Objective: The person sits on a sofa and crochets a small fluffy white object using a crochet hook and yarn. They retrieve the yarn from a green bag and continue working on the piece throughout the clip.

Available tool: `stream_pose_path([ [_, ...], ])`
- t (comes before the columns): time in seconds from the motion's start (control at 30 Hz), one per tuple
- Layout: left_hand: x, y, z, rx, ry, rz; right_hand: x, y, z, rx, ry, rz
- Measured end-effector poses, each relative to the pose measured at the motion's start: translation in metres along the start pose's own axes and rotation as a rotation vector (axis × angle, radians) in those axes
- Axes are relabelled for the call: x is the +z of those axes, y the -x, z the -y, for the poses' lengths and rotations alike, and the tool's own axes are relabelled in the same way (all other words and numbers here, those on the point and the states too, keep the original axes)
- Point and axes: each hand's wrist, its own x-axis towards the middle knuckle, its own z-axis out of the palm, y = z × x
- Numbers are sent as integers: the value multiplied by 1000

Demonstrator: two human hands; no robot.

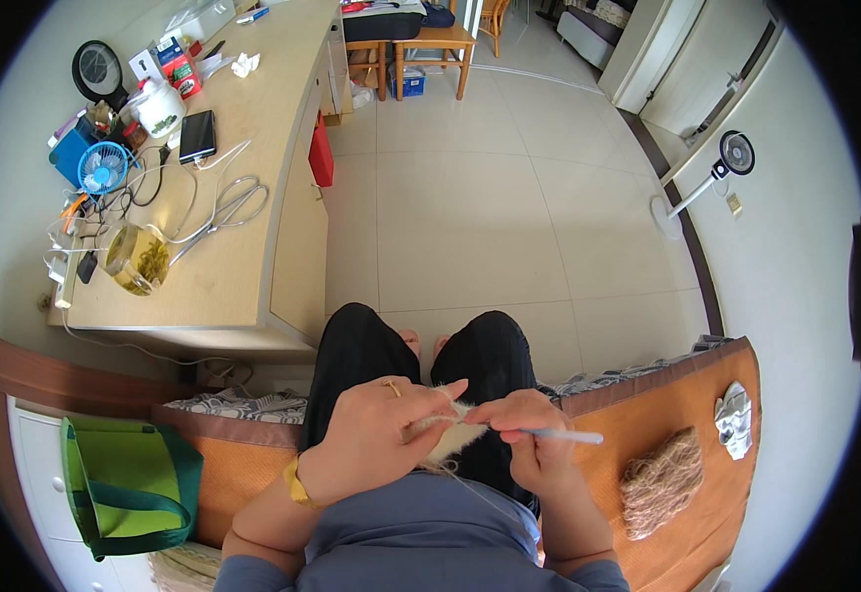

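Above the lap, my left hand (382,429) pinches a piece of fuzzy cream crochet work (454,442), with yarn near its fingers. My right hand (534,436) grips a crochet hook with a pale handle (567,435); the handle points right and the hook's tip meets the work between the two hands. A thin strand of yarn hangs from the piece across the grey-blue shirt. Part of the piece is hidden behind the left fingers. A folded brown fuzzy knitted piece (663,485) lies on the orange mat to the right.
A green bag (134,481) stands at the left on the mat (238,473). The desk (234,274) at upper left holds a glass cup of tea (136,259), scissors (223,214), cables, a phone (198,136) and a small blue fan (102,169). A crumpled wrapper (734,420) lies far right.
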Motion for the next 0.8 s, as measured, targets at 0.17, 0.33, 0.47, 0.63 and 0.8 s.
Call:
stream_pose_path([
  [0.17,-6,-7,-11,168,-150,-128,-1,-10,9,-221,306,58],
  [0.33,-2,1,-11,158,-226,-90,4,-10,16,-357,524,77],
  [0.47,7,8,5,-238,309,7,1,-3,8,-289,369,45],
  [0.63,30,16,19,-511,1171,44,10,12,-10,-109,-153,-140],
  [0.8,42,21,21,-612,1503,85,22,25,-13,79,-384,-257],
])
